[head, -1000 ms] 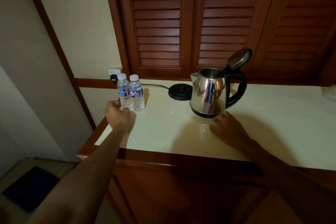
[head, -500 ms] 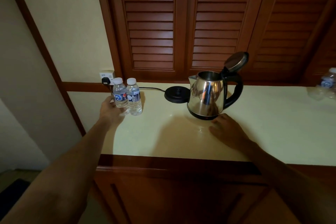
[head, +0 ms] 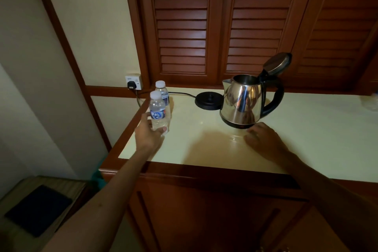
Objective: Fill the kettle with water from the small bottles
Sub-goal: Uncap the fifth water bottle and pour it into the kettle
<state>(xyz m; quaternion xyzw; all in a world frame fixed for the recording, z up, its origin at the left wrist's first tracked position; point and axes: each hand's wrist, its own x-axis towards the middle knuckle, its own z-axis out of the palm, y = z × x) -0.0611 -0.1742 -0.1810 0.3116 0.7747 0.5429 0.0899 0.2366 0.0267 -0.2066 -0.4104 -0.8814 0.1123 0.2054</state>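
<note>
A steel kettle [head: 243, 100] with a black handle stands on the cream counter [head: 204, 143], off its base, lid tipped open. My left hand [head: 148, 132] grips the lower part of a small clear water bottle [head: 157, 108] with a white cap and blue label, near the counter's left end. A second small bottle [head: 163, 93] stands just behind it, capped. My right hand [head: 261, 139] rests flat on the counter right in front of the kettle, holding nothing.
The black kettle base [head: 208, 100] sits left of the kettle, its cord running to a wall socket [head: 134, 82]. Brown louvred doors [head: 204, 26] rise behind the counter. Another clear bottle [head: 370, 103] lies at the far right edge. A wooden cabinet front is below.
My left hand has closed round the nearer bottle and drawn it forward, away from the second bottle. The right hand has stayed in front of the kettle. The view has shifted.
</note>
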